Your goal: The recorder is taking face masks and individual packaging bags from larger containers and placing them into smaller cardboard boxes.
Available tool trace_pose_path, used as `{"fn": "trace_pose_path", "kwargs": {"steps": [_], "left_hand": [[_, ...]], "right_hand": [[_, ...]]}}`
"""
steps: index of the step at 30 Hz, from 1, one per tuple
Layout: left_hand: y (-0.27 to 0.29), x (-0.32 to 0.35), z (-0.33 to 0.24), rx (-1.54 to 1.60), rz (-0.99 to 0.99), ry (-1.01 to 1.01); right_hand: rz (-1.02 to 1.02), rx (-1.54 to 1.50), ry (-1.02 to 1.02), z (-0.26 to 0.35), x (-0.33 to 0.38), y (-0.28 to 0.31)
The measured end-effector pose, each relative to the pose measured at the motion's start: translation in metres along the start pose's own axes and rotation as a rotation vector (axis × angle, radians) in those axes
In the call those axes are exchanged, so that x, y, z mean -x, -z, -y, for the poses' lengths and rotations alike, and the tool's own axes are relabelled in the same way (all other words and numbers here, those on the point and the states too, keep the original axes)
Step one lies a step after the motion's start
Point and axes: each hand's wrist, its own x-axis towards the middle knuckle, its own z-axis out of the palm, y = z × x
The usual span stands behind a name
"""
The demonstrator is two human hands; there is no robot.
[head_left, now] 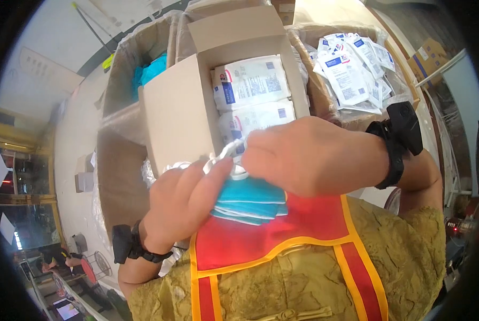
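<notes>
Head view, surface: pale floor fills the left side of the frame; no desk top is visible. The cartons stand close below the camera.
Head view, room: bright light from above; a dim area at lower left holds a small round red stool and a seated person, well apart from the work.
Open carton: one brown cardboard box with its flaps up, at frame centre.
White packets in carton: two flat sealed packets with blue print visible, stacked one behind the other inside the box.
Second carton: one plastic-lined box at upper right, just beside the first, holding a loose heap of small white sachets; count cannot be told.
Third carton: one lined box at upper left with teal material inside.
Teal masks: a stack of folded teal masks with white ear loops, held in front of the chest, just below the open carton's near edge; exact count cannot be told.
Left hand: fingers closed round the left end of the mask stack, thumb against the white loops.
Right hand: lies over the top of the stack, fingers curled and pinching the white loops.
Wrist bands: two black bands, one on each wrist.
Clothing: one red vest with yellow trim over an olive patterned garment.
</notes>
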Motion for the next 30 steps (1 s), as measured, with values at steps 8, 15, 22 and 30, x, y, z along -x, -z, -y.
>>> {"fn": "trace_pose_path", "kwargs": {"steps": [8, 15, 22, 30], "left_hand": [[0.023, 0.024, 0.009, 0.015, 0.051, 0.014], [0.029, 0.04, 0.017, 0.018, 0.06, -0.026], [0.035, 0.077, 0.055, -0.228, 0.076, 0.367], [0.015, 0.037, 0.033, -0.02, -0.078, -0.007]], "right_hand": [[0.346, -0.272, -0.149, 0.014, 0.035, 0.028], [0.283, -0.449, -0.223, 0.024, 0.071, 0.044], [0.224, -0.534, -0.484, 0.007, 0.098, 0.061], [-0.302, -1.525, -0.482, -0.044, 0.039, -0.005]]}}
